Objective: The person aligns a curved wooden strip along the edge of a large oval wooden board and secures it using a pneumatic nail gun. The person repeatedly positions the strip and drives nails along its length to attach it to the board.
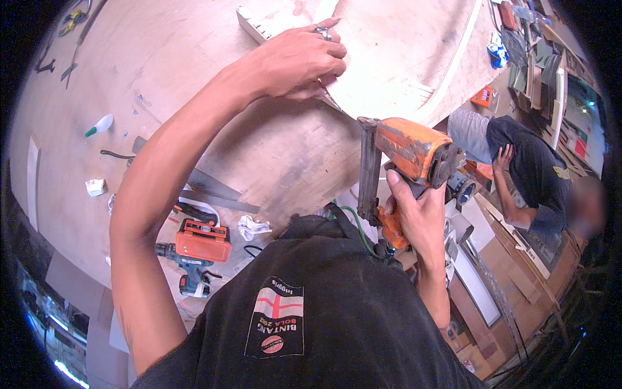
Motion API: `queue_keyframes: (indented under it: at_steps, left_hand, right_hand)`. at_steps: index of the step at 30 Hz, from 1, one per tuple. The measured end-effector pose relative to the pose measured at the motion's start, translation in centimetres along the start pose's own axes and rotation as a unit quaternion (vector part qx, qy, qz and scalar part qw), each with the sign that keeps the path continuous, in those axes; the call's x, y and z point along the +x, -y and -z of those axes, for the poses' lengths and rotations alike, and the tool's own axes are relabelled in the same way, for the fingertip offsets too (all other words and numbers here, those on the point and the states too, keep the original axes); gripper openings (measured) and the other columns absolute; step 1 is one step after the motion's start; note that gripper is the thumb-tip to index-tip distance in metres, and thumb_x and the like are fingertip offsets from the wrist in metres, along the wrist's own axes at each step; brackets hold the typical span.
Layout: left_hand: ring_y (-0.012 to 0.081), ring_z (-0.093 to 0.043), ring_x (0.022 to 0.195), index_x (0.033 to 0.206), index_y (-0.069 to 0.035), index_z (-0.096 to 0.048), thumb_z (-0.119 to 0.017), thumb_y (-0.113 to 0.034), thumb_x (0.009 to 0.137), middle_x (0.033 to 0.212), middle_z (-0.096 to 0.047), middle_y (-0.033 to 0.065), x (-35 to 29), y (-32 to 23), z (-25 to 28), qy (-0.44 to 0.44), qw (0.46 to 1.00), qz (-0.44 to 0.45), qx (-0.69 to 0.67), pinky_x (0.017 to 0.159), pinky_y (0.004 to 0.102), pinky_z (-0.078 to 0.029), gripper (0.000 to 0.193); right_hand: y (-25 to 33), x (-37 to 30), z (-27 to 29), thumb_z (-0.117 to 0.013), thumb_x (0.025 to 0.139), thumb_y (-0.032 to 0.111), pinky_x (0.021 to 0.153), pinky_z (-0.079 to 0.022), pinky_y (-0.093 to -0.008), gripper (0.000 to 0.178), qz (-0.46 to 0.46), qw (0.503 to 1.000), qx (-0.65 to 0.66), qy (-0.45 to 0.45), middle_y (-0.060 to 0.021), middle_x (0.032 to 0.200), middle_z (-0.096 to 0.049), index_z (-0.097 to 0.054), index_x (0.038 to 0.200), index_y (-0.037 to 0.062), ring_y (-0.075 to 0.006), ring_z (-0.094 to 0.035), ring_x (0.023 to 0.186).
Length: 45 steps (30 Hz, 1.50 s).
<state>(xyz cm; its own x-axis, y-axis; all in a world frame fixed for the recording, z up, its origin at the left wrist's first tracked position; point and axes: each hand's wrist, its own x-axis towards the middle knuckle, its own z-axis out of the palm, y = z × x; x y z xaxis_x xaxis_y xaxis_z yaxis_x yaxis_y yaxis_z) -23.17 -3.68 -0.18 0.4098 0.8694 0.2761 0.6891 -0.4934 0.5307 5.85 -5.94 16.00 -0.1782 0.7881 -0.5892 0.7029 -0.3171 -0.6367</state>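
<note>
My right hand is wrapped round the handle of an orange, worn nail gun. Its dark magazine stands toward the left, and a green hose runs near the handle's base. Farther ahead, my left hand lies over the edge of a pale panel, its fingers bent round the edge and a ring on one of them. Strong glare washes out much of the panel. From under that hand a light wooden strip sticks out at the far left. The nail gun's nose is close to the panel's near edge.
A cordless drill and an orange case lie left of my body on the wooden worktable. Nearby are crumpled paper, a handsaw and a green-tipped bottle. Another person is at right beside stacked boards.
</note>
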Motion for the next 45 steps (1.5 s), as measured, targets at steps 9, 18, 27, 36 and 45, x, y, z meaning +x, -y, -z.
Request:
queue_keyframes:
  at_steps: [9, 18, 27, 36, 45]
  left_hand:
    - [0.0326, -0.071, 0.098, 0.081, -0.005, -0.068, -0.083, -0.006, 0.072, 0.091, -0.069, 0.0084, 0.1, 1.0, -0.3, -0.002, 0.997, -0.010, -0.075, 0.097, 0.0462, -0.056, 0.018]
    - [0.0366, -0.070, 0.095, 0.081, -0.001, -0.067, -0.076, -0.004, 0.078, 0.090, -0.068, 0.0127, 0.1, 1.1, -0.4, -0.012, 0.995, -0.031, -0.099, 0.094, 0.0473, -0.056, 0.009]
    - [0.0396, -0.066, 0.091, 0.077, -0.002, -0.062, -0.080, -0.009, 0.068, 0.087, -0.062, 0.0141, 0.0, 1.2, -1.3, -0.048, 0.994, -0.048, -0.091, 0.094, 0.0500, -0.053, 0.022]
    - [0.0393, -0.065, 0.091, 0.076, -0.002, -0.061, -0.078, -0.004, 0.068, 0.086, -0.061, 0.0140, 0.0, 1.2, -1.5, -0.042, 0.993, -0.033, -0.101, 0.092, 0.0498, -0.053, 0.019]
    - [0.0365, -0.071, 0.092, 0.075, -0.005, -0.065, -0.072, -0.002, 0.081, 0.085, -0.067, 0.0099, -0.1, 0.9, -1.0, -0.019, 0.995, -0.015, -0.102, 0.128, 0.0566, -0.035, 0.009]
  right_hand:
    - [0.4, 0.0, 0.0, -0.079, 0.099, 0.016, 0.057, -0.054, -0.0288, 0.052, -0.039, 0.999, 0.000, 0.013, -0.0113, 0.107, -0.066, -0.049, 0.137, -0.0036, -0.0126, -0.064, 0.068]
    - [1.4, 0.6, -0.4, -0.077, 0.100, 0.014, 0.056, -0.054, -0.0288, 0.049, 0.006, 0.999, -0.011, 0.037, -0.0096, 0.101, -0.068, -0.049, 0.136, -0.0041, -0.0127, -0.064, 0.065]
    - [1.4, 0.6, -0.6, -0.077, 0.100, 0.016, 0.056, -0.055, -0.0283, 0.052, -0.017, 0.999, -0.033, 0.038, -0.0110, 0.108, -0.066, -0.049, 0.138, -0.0043, -0.0123, -0.064, 0.067]
    - [1.2, 0.6, -0.9, -0.077, 0.100, 0.012, 0.053, -0.052, -0.0266, 0.048, 0.006, 0.999, -0.036, 0.030, -0.0104, 0.113, -0.066, -0.052, 0.138, -0.0031, -0.0105, -0.063, 0.066]
    - [0.4, 0.8, -0.1, -0.081, 0.097, 0.021, 0.105, -0.048, -0.0391, 0.059, 0.005, 0.995, -0.090, 0.030, -0.0182, 0.130, -0.063, -0.052, 0.142, -0.0047, -0.0269, -0.062, 0.119]
